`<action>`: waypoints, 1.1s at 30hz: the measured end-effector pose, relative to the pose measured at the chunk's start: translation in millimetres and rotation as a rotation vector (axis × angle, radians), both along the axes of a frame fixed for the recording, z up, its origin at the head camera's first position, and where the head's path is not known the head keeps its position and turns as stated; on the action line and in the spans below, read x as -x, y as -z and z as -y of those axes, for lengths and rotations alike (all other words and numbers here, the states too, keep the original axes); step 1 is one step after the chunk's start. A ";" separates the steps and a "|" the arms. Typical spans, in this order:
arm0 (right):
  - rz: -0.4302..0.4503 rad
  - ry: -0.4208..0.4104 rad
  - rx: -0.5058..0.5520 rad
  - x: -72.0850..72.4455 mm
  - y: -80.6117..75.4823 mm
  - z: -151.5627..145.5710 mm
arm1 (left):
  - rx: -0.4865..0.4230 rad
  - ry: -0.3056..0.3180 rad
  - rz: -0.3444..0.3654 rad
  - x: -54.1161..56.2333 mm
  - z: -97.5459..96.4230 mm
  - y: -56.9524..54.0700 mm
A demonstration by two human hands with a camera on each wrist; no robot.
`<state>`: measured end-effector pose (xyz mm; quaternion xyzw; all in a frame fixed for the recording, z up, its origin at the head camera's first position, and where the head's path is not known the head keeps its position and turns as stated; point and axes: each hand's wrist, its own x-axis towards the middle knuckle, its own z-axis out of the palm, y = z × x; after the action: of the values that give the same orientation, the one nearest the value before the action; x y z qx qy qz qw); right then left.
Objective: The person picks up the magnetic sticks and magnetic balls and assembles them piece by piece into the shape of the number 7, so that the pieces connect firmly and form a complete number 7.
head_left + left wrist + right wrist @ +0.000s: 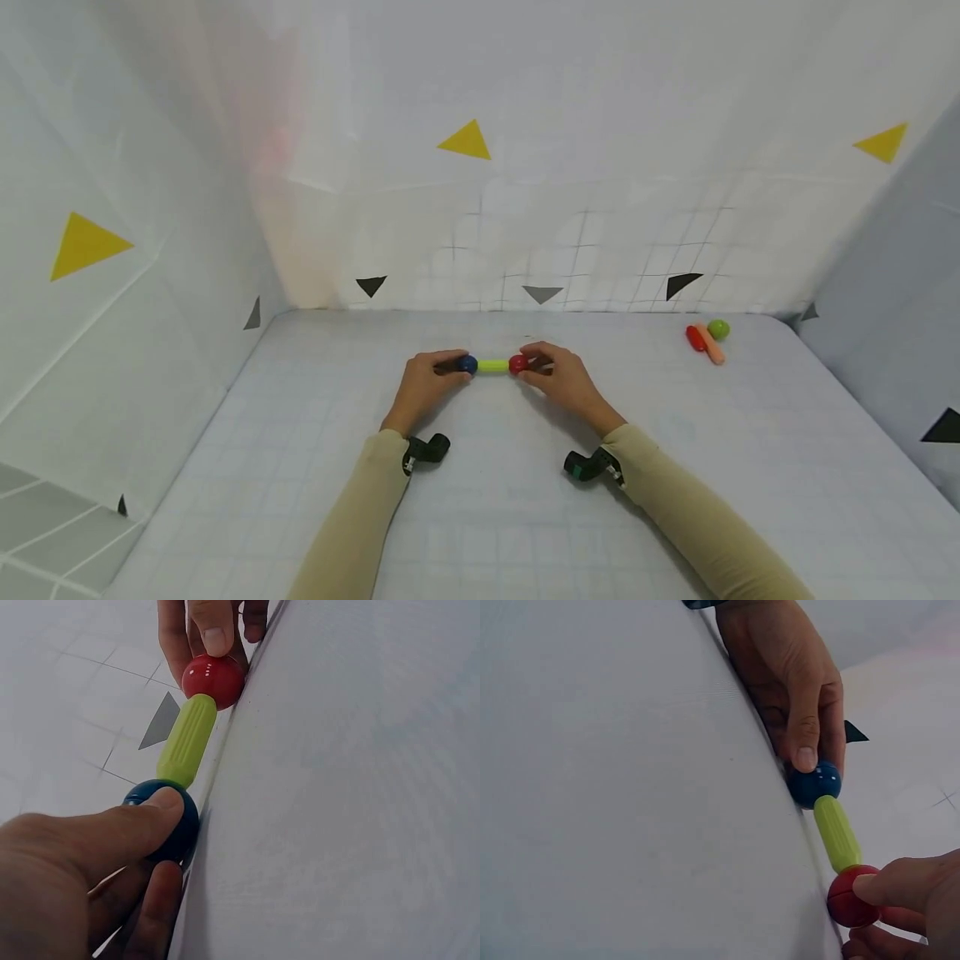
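Note:
A small toy dumbbell (pixel 492 366) lies crosswise between my two hands. Its ribbed bar (pixel 187 741) is yellow-green, with a ball at either end. My left hand (pixel 423 387) pinches the dark blue ball (pixel 184 832), thumb on the near side in the left wrist view. At the other end, my right hand (pixel 566 382) holds the glossy red ball (pixel 853 898) between thumb and fingers. Parts of both balls are hidden behind the fingers. The bar itself is uncovered in all three views.
Toward the back right of the white table (pixel 480 517) lie a red oblong piece (pixel 696 338), an orange sausage-shaped piece (pixel 710 346) and a green ball (pixel 718 329). White sheeting (pixel 600 108) with yellow and dark triangles encloses the back and sides.

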<state>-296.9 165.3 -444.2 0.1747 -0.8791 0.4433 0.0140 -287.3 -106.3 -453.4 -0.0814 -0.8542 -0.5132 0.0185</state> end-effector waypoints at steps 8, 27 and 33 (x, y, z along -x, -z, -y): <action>-0.005 0.004 -0.035 3.1 -14.8 -11.4 | -0.001 0.003 -0.009 -0.2 -1.2 -2.5; -0.030 0.155 -0.094 11.3 -36.7 -72.7 | 0.005 -0.008 0.009 -0.6 0.4 0.2; -0.053 0.174 -0.108 14.7 -44.2 -91.5 | 0.004 -0.002 0.004 0.2 -0.6 0.7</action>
<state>-311.6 256.8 -400.0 0.1098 -0.9128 0.3877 0.0666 -287.5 -105.8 -454.1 -0.0797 -0.8552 -0.5118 0.0173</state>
